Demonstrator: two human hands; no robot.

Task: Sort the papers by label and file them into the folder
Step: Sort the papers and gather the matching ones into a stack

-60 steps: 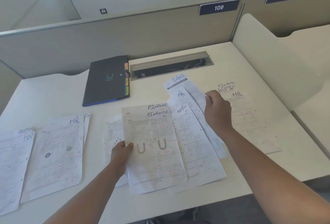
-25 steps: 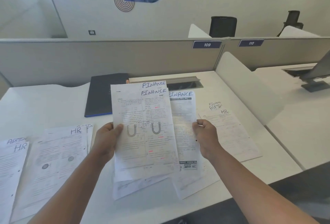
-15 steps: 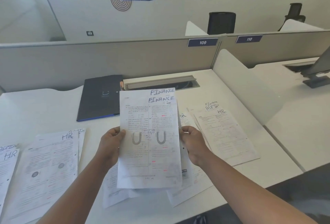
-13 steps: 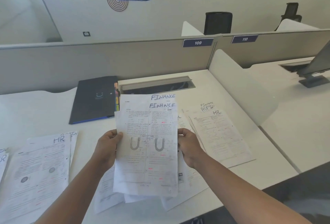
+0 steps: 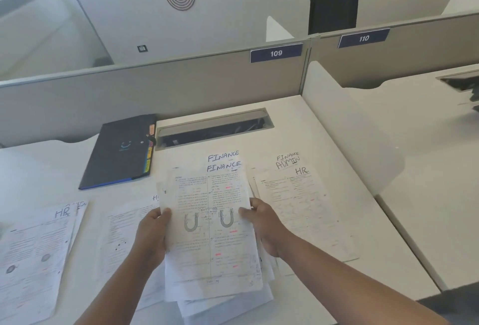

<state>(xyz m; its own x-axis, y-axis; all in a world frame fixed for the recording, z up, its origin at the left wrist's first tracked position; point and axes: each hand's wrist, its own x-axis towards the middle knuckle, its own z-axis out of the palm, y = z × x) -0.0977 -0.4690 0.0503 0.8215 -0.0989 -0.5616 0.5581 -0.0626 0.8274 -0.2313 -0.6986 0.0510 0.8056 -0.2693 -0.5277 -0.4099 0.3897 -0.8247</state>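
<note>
A: Report the desk (image 5: 337, 122) contents, left to right.

B: Far left: a stack of papers labelled HR (image 5: 39, 254), lying flat. Next: a single sheet (image 5: 124, 234), flat, partly covered by the left hand. Behind these, at the rear of the desk: the dark folder (image 5: 121, 151), closed, coloured tabs along its right edge, just beside the cable tray (image 5: 215, 127).

A: Status of each grip?

B: Left hand (image 5: 151, 238): thumb over the front, fingers behind, pinching the left edge of the FINANCE papers (image 5: 211, 231). Right hand (image 5: 264, 223): same grip on the right edge. The bundle is raised above the desk, centre, tilted toward the camera. Its sheets are not flush; lower edges fan out at the bottom.

A: Right side?

B: A pile (image 5: 298, 205) lying flat, with FINANCE, ADMIN and HR headings visible at staggered top edges. Beyond it: a white divider panel (image 5: 344, 127), upright.
</note>
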